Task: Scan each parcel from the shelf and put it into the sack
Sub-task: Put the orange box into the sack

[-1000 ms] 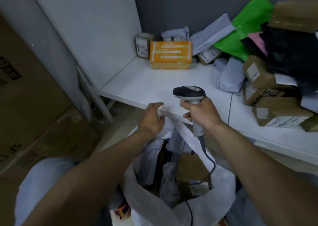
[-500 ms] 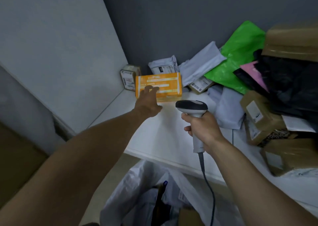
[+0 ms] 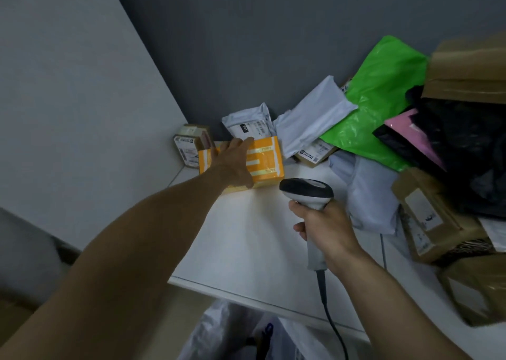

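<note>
An orange parcel stands near the back left corner of the white shelf. My left hand spans it, fingers over its top edge and thumb at its lower front, gripping it. My right hand holds a grey and black barcode scanner by its handle above the shelf, its head just right of the parcel and its cable hanging down. The white sack gapes below the shelf's front edge.
A small labelled brown box sits in the corner behind the parcel. White mailers, a green bag, a black bag and brown cartons pile up on the right. The shelf's side panel rises on the left.
My left hand left the sack's rim, reached to the back of the shelf and closed over the orange parcel. My view lifted from the sack to the shelf. The scanner stayed in my right hand.
</note>
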